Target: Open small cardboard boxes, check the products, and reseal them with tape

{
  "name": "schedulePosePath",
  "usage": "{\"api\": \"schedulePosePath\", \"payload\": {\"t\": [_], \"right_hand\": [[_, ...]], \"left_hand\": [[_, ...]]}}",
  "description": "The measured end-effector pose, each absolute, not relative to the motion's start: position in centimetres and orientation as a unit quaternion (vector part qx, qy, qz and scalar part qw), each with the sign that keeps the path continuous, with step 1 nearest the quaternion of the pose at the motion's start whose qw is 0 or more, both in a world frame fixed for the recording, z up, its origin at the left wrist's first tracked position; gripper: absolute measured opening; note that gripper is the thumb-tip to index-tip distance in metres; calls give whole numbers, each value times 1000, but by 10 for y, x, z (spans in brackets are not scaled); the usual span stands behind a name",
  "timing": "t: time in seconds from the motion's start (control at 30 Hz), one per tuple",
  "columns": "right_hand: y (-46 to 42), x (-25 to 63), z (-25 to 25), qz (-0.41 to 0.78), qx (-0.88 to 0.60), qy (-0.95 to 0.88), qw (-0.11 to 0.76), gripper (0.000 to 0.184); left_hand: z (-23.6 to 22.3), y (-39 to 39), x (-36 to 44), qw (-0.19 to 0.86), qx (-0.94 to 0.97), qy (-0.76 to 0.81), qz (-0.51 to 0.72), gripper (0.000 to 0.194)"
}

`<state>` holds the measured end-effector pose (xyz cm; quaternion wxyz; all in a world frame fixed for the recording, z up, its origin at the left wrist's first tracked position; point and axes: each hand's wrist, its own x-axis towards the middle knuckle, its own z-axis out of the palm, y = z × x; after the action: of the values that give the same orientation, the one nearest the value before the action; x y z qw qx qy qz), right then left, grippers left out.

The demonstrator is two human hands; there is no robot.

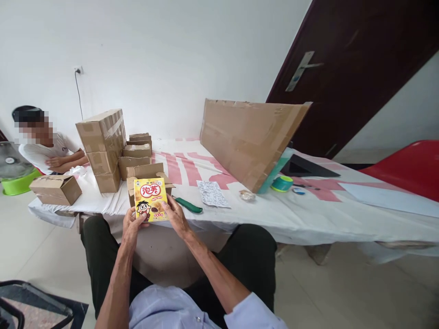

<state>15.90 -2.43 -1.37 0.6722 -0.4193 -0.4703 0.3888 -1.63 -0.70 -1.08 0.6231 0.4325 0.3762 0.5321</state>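
Between my two hands is a yellow snack box [151, 189] with red lettering and a cartoon face, held upright with its front towards me. My left hand [132, 224] grips its lower left corner, the thumb across the front. On the right side, my right hand [174, 214] holds it with the thumb on the front face. Directly behind it stands an open cardboard box [146, 171], partly hidden by the snack box. A green-handled tool [188, 205], perhaps a utility knife, lies just right of my right hand.
Stacked closed cartons [104, 151] and several open boxes [137, 150] stand at left. A large cardboard panel [250, 137] leans mid-table, near a printed sheet [212, 194] and a tape roll [281, 183]. A person [51, 151] sits at the far left beside a carton [56, 189].
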Motion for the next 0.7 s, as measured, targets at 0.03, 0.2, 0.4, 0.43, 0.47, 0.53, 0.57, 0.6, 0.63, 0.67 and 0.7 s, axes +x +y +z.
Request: {"api": "schedulePosePath", "payload": {"t": [0.03,0.2,0.4,0.43,0.47,0.53,0.57,0.6,0.63,0.67,0.7], "right_hand": [[-23,159,-14,386,-424,-469,672,64],[-20,159,-18,386,-427,-473,667,61],[-20,159,-18,390,-429,-472,664,60],[-20,159,-18,391,-428,-472,664,61],[-19,160,-17,393,-428,-472,663,63],[-19,160,-17,394,-427,-472,662,65],[-19,160,-16,395,-427,-474,662,66],[-19,160,-16,395,-425,-475,661,66],[-19,160,-15,396,-424,-475,662,67],[-19,161,-14,397,-421,-476,662,67],[-20,161,-14,398,-419,-478,661,67]], "left_hand": [[-12,-6,-17,623,430,378,533,71],[-17,-4,-19,625,433,378,529,68],[-17,-4,-19,623,440,377,526,67],[-17,-4,-18,622,438,379,527,68],[-16,-5,-18,621,436,381,528,68],[-14,-5,-17,621,433,383,529,69],[-13,-6,-17,622,432,382,530,69],[-13,-6,-17,622,432,381,530,69],[-12,-6,-17,623,432,381,530,70],[-12,-6,-17,622,432,381,530,70],[-11,-6,-17,621,433,382,530,71]]}}
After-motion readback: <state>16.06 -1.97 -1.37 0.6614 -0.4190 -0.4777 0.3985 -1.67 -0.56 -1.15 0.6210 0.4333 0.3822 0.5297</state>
